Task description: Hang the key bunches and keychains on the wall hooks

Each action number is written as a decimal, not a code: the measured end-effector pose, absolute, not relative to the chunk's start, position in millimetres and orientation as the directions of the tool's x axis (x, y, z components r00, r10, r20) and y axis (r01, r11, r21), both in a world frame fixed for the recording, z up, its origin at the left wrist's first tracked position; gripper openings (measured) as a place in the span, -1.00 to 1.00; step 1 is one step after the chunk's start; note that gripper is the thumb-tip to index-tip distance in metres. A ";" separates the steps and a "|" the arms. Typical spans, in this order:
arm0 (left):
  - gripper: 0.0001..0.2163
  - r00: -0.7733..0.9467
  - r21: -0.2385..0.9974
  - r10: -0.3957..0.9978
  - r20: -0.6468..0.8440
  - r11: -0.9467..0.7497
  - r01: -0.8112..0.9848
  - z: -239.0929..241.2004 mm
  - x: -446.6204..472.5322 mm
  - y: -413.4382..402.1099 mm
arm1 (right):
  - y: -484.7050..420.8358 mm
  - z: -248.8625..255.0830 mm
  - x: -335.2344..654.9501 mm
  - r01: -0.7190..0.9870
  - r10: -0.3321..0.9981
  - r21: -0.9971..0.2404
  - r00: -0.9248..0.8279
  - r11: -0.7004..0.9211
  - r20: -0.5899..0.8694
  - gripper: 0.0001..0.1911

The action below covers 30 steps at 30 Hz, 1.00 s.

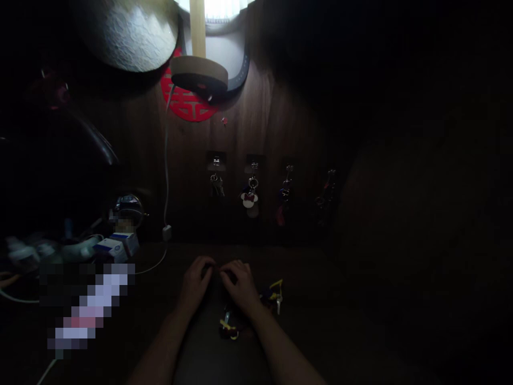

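In the dim head view, my left hand (197,278) and my right hand (239,282) rest close together low over the dark tabletop. Both have curled fingers, with the fingertips almost meeting. Whatever lies between them is too dark to make out. Beside my right wrist is a keychain with a yellow strap and a key (278,299), partly hidden behind the hand. Between my forearms lies another small dark keychain (229,329) with yellow parts and a shiny metal piece.
Key bunches (217,183) hang from wall hooks, one with a white mouse-shaped charm (249,200). Above is a lit lamp with a round base (199,75) by a red paper cutout (194,111). Small boxes (116,246), bottles (24,254) and a white cable (165,160) are at left.
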<state>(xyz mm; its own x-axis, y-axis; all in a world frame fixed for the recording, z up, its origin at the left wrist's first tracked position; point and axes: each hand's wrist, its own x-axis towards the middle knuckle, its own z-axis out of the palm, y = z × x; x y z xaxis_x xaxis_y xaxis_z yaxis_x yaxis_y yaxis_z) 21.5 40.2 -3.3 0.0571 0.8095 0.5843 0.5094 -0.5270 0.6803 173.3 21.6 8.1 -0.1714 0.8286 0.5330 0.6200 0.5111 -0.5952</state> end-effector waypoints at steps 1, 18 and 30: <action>-0.87 0.058 0.680 0.808 0.587 -0.530 0.506 -3.2 21.3 40.4 | 21.5 7.8 173.3 0.614 0.823 -0.592 -0.180 0.522 0.539 -0.90; -0.82 -0.052 0.708 0.809 0.585 -0.478 0.520 -8.0 17.7 45.4 | 29.9 16.4 176.0 0.500 0.826 -0.733 0.060 0.462 0.561 -0.85; -0.82 0.009 0.728 0.865 0.502 -0.428 0.536 -13.3 15.8 48.1 | 40.1 69.5 242.6 0.231 0.741 -0.848 0.413 0.478 0.530 -0.75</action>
<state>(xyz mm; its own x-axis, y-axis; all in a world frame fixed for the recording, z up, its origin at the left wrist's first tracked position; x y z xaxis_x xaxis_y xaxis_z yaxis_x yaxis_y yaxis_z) 15.8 48.1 -13.3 0.0090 0.8650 0.5017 0.5357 -0.4278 0.7280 242.6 40.1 69.5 0.4128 0.7409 0.5298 0.2305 0.4777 -0.8477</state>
